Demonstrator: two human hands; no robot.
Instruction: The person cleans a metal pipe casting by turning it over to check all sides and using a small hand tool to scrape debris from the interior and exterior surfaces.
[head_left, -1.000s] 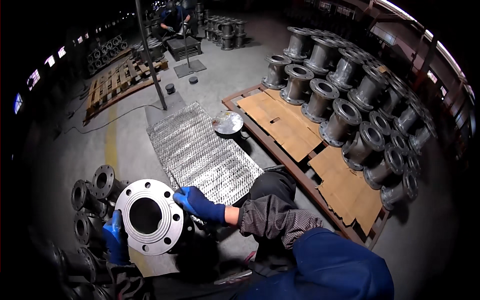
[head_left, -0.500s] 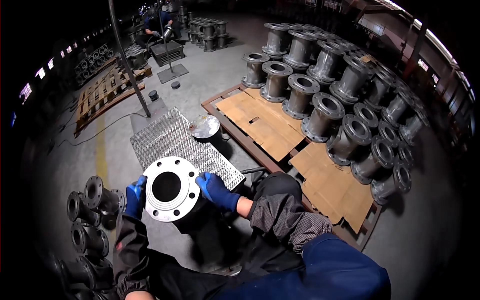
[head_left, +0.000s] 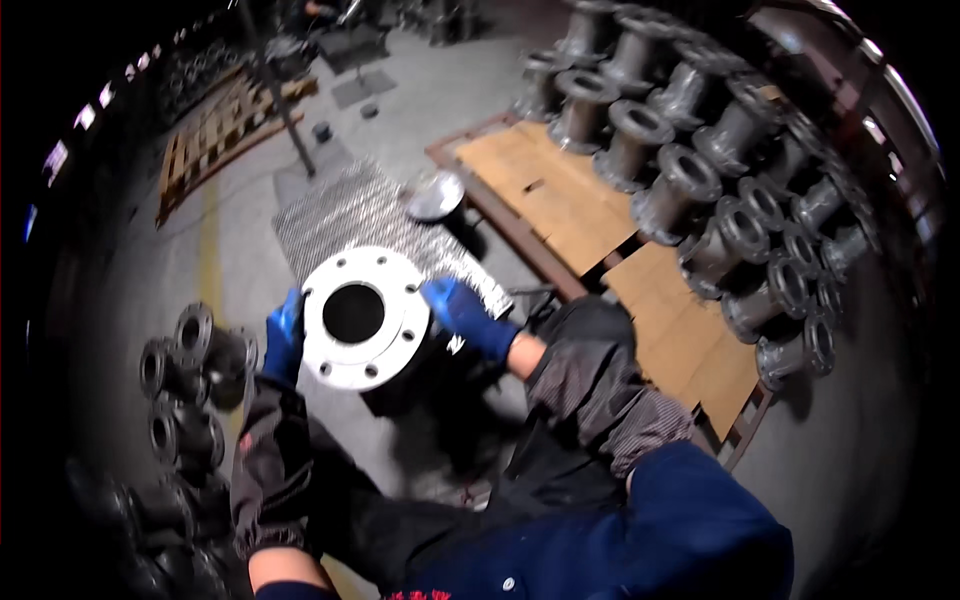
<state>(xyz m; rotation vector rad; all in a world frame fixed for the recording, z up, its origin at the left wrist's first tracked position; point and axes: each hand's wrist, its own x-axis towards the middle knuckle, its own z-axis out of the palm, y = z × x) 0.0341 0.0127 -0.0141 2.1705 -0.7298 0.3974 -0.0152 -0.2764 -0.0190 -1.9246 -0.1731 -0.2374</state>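
A flanged pipe fitting point(head_left: 342, 366) stands before me, its bright, bare-metal flange face turned up. Bolt holes ring a dark round bore. On the left edge of the flange, my left hand point(head_left: 284, 338), in a blue glove, has its fingers closed at the rim. My right hand point(head_left: 472, 318), also gloved in blue, grips the opposite edge. The fitting's lower body is in shadow, and what supports it cannot be made out. Just beyond lies a silvery textured mat point(head_left: 345, 215), with a round metal disc-topped stand point(head_left: 436, 197) at its right side.
Rows of grey flanged pipes point(head_left: 675, 190) stand at the right beside a cardboard-covered pallet point(head_left: 560, 200). More flanged pipes point(head_left: 186, 437) are grouped on the floor at my left. A wooden pallet point(head_left: 225, 135) and an upright pole point(head_left: 283, 105) are farther off.
The whole view has shifted, so the scene sits higher and slightly more to the right. Both hands keep their places on the flange rim.
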